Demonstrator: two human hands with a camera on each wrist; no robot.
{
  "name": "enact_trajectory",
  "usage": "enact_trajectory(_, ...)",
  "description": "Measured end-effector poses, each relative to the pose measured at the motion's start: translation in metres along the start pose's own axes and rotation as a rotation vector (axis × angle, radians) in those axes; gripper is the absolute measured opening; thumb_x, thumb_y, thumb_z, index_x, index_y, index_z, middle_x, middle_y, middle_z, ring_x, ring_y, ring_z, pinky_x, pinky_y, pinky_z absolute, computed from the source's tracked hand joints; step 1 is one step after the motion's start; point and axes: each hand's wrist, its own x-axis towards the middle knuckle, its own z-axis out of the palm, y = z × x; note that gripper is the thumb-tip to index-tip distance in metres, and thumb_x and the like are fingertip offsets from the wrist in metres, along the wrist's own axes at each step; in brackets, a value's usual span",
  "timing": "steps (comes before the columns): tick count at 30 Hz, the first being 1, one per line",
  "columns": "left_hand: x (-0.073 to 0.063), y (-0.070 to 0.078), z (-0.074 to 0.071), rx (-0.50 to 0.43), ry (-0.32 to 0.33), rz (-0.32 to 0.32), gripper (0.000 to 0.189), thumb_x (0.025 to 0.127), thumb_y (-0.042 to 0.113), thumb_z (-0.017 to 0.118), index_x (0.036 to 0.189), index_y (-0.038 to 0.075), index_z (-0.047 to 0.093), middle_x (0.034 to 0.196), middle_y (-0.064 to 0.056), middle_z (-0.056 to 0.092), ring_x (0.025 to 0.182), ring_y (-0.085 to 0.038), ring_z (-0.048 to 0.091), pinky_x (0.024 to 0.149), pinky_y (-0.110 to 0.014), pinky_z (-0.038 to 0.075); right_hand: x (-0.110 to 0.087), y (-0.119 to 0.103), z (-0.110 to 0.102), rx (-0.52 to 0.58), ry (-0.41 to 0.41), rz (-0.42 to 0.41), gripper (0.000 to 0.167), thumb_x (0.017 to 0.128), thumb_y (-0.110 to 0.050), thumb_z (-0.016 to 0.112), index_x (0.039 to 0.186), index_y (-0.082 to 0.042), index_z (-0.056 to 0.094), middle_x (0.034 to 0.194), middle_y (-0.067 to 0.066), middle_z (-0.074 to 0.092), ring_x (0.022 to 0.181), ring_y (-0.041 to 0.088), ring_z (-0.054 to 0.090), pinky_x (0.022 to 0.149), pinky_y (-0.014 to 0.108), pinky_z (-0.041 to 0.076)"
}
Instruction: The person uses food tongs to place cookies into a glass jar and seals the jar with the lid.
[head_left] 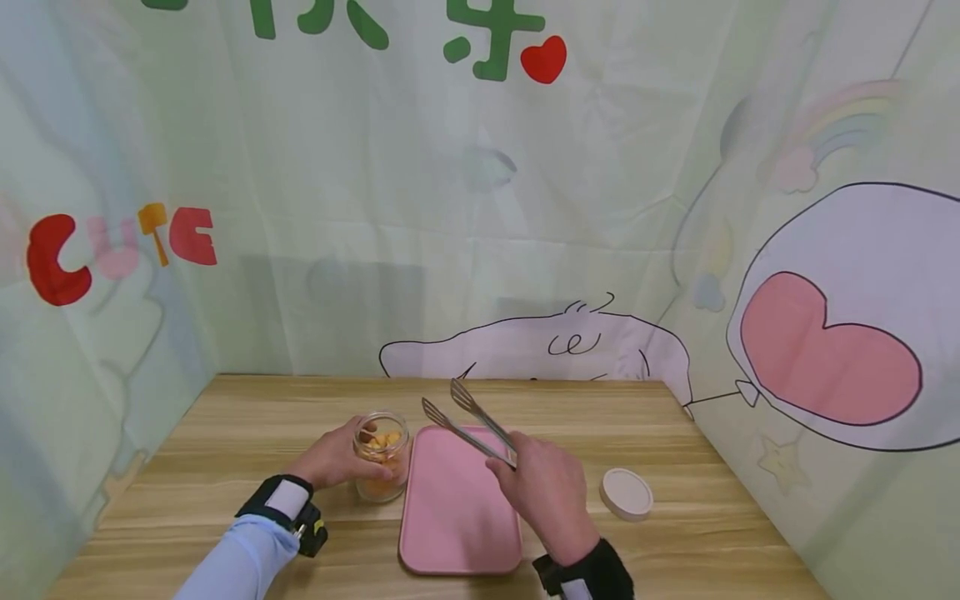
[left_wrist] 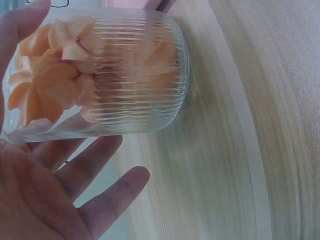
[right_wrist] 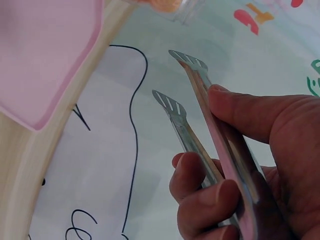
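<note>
My left hand (head_left: 341, 457) holds a ribbed glass jar (left_wrist: 137, 75), thumb on one side and fingers round the other. Through the glass show orange, flower-shaped pieces (left_wrist: 42, 87), probably cookies. The jar's mouth has no lid on it and stands just left of a pink tray (head_left: 457, 517). In my right hand (head_left: 546, 492) is a pair of metal tongs (right_wrist: 220, 135), gripped between thumb and curled fingers. The slotted tips of the tongs are apart with nothing between them, above the tray's far end in the head view.
A round white lid (head_left: 627, 494) lies on the wooden table (head_left: 690, 542), right of my right hand. Printed cloth (head_left: 480, 250) hangs along the table's back and both sides.
</note>
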Motion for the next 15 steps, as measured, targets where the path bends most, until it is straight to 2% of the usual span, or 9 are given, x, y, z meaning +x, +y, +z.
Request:
enact_trajectory(4, 0.001, -0.001, 0.000, 0.000, -0.003, 0.001, 0.093, 0.077, 0.036, 0.097, 0.146, -0.004, 0.049, 0.139, -0.026, 0.061, 0.126, -0.044, 0.060, 0.107, -0.064, 0.048, 0.002, 0.005, 0.008, -0.020, -0.019, 0.031, 0.039, 0.088, -0.038, 0.086, 0.107, -0.005, 0.077, 0.076, 0.006, 0.070, 0.063, 0.023, 0.065, 0.050, 0.039, 0.048)
enact_trajectory(10, -0.001, -0.002, -0.001, 0.010, 0.000, 0.009, 0.094, 0.077, 0.034, 0.097, 0.146, -0.006, 0.048, 0.137, -0.026, 0.062, 0.125, -0.044, 0.060, 0.107, -0.066, 0.047, 0.003, 0.013, 0.028, -0.013, -0.129, 0.101, 0.034, 0.090, -0.039, 0.084, 0.092, -0.008, 0.073, 0.069, 0.000, 0.060, 0.060, 0.016, 0.055, 0.050, 0.036, 0.045)
enact_trajectory(15, 0.000, -0.001, -0.001, 0.017, -0.008, 0.020, 0.094, 0.077, 0.035, 0.096, 0.146, -0.007, 0.047, 0.136, -0.025, 0.062, 0.124, -0.043, 0.060, 0.107, -0.067, 0.046, 0.003, 0.018, 0.040, -0.021, -0.150, 0.136, 0.034, 0.091, -0.038, 0.084, 0.089, -0.007, 0.071, 0.068, 0.002, 0.058, 0.059, 0.016, 0.055, 0.049, 0.036, 0.045)
